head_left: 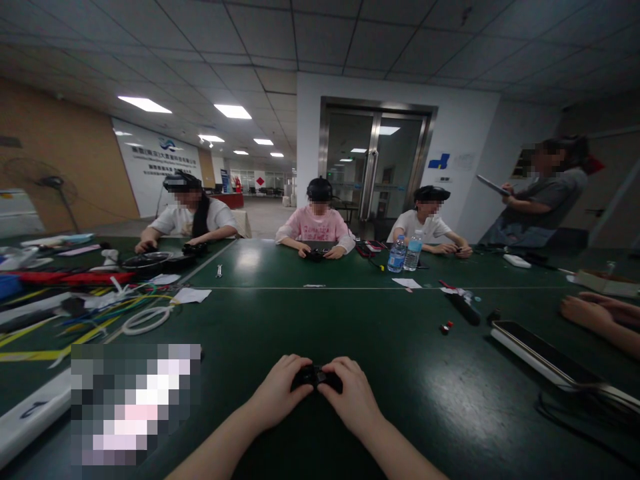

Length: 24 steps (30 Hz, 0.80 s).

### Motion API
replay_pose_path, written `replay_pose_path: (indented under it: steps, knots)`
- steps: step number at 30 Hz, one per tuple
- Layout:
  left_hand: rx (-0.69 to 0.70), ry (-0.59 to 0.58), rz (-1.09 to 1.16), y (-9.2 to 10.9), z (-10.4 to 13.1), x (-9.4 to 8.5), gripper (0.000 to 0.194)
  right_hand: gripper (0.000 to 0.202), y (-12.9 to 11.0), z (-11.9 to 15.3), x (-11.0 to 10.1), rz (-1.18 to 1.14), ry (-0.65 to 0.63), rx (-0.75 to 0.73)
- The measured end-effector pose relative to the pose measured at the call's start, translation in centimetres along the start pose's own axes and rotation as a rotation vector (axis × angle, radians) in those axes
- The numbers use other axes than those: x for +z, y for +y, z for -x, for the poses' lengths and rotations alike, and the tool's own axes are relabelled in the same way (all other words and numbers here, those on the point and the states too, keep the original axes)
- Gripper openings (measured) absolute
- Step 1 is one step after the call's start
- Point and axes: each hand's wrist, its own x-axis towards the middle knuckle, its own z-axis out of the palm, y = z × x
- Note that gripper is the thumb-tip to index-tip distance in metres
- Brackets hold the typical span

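Observation:
A small black object (316,377) lies between my two hands, low over the green table at the near centre. My left hand (284,389) grips its left end, thumb below and fingers above. On its right end, my right hand (351,392) is closed the same way. The fingers cover both ends, and what exactly the object is cannot be made out. Small red and black pieces (447,327) sit on the table to the right, beyond my hands.
The green table (270,320) holds cables (147,321) at left, a phone (535,352) on a white box at right, and two water bottles (397,254) farther back. Several people sit around it; another person's hands (593,312) rest at the right edge. Someone stands behind.

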Motion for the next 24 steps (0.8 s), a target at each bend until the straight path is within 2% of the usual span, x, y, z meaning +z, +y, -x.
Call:
replay_pose_path:
  steps: [7, 24]
  knots:
    - [0.019, 0.022, -0.029, -0.64, -0.10, 0.42, 0.040, 0.023, -0.10, -0.08, -0.12, -0.005, 0.007, -0.031]
    - [-0.016, -0.014, -0.003, 0.00, 0.04, -0.01, 0.042, 0.021, -0.37, 0.23, -0.55, -0.071, -0.033, -0.010]
